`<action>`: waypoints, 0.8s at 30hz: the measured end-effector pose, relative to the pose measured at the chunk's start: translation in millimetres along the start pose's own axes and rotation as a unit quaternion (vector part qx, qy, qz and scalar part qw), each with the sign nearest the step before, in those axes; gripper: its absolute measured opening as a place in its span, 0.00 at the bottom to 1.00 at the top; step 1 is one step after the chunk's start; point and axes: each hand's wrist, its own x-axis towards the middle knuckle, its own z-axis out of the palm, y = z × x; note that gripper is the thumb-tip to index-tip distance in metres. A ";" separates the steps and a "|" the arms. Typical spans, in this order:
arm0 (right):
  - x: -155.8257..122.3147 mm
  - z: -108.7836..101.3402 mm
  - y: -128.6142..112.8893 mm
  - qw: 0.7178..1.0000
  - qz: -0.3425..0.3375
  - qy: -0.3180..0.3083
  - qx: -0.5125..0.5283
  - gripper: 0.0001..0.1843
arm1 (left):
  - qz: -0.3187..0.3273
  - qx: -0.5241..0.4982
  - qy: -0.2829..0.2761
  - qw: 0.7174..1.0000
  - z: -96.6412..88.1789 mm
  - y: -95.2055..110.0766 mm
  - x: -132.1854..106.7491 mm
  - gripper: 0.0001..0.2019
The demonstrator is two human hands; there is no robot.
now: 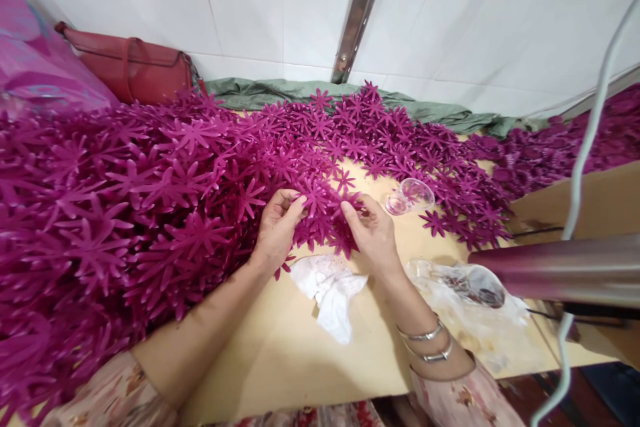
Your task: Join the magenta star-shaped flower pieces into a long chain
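Between my two hands is a magenta star-shaped artificial flower piece [316,199] with several narrow petals. My left hand [279,223] pinches its left side between thumb and fingers. On the right, my right hand [371,227] has thumb and fingertips closed on magenta petals; whether they belong to the same piece I cannot tell. More pieces lie just under and behind the hands. A large heap of the same magenta pieces [100,240] fills the table's left side, and a second pile [370,120] spreads behind. Below the hands lies a crumpled white tissue [333,297].
A small clear plastic cup [416,195] lies behind my right hand. Clear plastic [450,287] holding small dark bits sits beside a metallic cylinder [565,270]. A white cable [580,180] hangs at right. A red bag [130,67] stands against the tiled wall.
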 end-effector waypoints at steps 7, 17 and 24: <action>-2.5 3.4 -8.4 0.983 -0.160 0.066 -0.063 0.10 | 0.022 0.038 -0.015 0.999 -4.1 -3.1 0.4 0.13; -5.5 10.4 -13.8 0.988 -0.137 0.030 -0.059 0.02 | 0.014 0.123 -0.095 0.988 4.5 8.8 -6.9 0.14; -6.6 10.5 -10.2 0.997 -0.074 -0.006 0.031 0.04 | -0.010 0.120 -0.108 0.987 4.6 9.3 -6.6 0.14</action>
